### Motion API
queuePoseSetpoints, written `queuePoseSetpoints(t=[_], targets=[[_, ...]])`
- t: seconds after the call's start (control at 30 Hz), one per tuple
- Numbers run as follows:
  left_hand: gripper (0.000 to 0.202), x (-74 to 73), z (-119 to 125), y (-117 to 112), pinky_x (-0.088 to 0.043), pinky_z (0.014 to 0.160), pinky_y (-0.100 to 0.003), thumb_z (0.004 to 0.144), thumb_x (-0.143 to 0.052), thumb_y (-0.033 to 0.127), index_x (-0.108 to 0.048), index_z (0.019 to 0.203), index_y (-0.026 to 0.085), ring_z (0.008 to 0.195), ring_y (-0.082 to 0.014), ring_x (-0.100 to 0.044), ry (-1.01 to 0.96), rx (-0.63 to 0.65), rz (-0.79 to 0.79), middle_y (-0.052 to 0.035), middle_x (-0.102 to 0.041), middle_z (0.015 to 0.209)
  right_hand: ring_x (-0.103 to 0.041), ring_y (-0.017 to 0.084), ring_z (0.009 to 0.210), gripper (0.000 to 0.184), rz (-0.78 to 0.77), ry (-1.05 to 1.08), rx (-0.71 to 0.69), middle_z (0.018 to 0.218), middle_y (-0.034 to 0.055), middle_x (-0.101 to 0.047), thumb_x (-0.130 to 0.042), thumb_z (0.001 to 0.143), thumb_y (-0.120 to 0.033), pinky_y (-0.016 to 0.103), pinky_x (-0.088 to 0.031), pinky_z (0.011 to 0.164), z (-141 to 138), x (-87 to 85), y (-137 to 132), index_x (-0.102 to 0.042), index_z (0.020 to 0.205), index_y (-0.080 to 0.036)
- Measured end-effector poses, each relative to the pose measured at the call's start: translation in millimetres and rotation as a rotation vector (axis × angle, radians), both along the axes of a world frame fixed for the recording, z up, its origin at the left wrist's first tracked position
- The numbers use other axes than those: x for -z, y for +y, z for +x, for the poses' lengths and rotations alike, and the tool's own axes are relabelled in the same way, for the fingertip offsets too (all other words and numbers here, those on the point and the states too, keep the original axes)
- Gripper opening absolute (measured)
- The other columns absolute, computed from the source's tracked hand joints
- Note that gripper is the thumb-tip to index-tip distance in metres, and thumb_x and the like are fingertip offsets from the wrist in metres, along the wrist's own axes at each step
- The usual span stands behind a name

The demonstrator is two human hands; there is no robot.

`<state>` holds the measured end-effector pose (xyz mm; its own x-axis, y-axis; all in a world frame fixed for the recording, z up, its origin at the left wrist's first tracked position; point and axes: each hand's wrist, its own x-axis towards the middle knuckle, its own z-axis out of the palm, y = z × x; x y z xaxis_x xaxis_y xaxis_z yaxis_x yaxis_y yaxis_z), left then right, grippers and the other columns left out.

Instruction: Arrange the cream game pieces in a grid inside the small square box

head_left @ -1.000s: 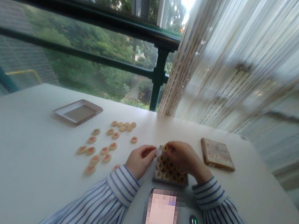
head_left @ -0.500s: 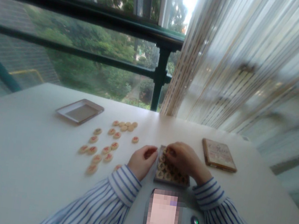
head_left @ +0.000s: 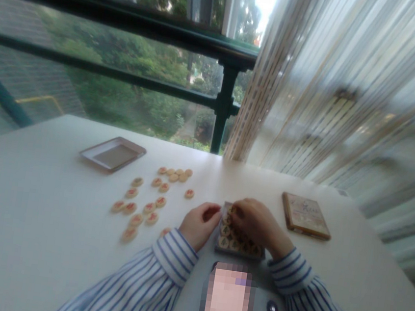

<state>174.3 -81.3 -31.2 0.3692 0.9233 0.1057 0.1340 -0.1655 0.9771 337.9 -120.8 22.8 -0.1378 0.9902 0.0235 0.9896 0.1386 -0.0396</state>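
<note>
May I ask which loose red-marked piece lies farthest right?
The lone red-marked piece just beyond the left hand; every other loose one lies farther left.

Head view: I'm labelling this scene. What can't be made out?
Head view: part of the open box, hidden by the right grip.
Head view: whether the left grip pinches anything, too blurred to tell.
Head view: one loose piece, partly hidden by the left sleeve.
Head view: lettering on the flat case, blurred.
Head view: the lower end of the pixelated object, cut off by the bottom edge.
</note>
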Motion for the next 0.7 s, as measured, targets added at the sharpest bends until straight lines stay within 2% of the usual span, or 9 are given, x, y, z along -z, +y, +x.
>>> queuePoseSetpoints(t=[0.37, 0.7], targets=[[0.023, -0.7, 0.4, -0.6, -0.050, 0.071, -0.028, 0.071, -0.058, 0.030, -0.064, 0.087, 0.014, 0.078, -0.0180, -0.064, 0.019, 0.016, 0.002, -0.0072, -0.069, 0.083, -0.057, 0.018, 0.081, 0.029, -0.010, -0.055, 0.011, 0.086, 0.0087, -0.063, -0.037, 0.087, -0.033, 0.028, -0.036, 0.071, -0.3, 3.3, -0.2, -0.061, 0.086, -0.017], [0.022, -3.1, -0.4, -2.1, -0.050, 0.072, -0.028, 0.070, -0.059, 0.029, -0.064, 0.086, 0.015, 0.078, -0.0176, -0.064, 0.015, 0.012, -0.003, -0.0064, -0.069, 0.082, -0.058, 0.019, 0.084, 0.031, -0.045, -0.064, 0.004, 0.088, 0.0096, -0.064, -0.036, 0.088, -0.032, 0.028, -0.037, 0.072, -1.8, -1.9, -0.5, -0.062, 0.089, -0.016]])
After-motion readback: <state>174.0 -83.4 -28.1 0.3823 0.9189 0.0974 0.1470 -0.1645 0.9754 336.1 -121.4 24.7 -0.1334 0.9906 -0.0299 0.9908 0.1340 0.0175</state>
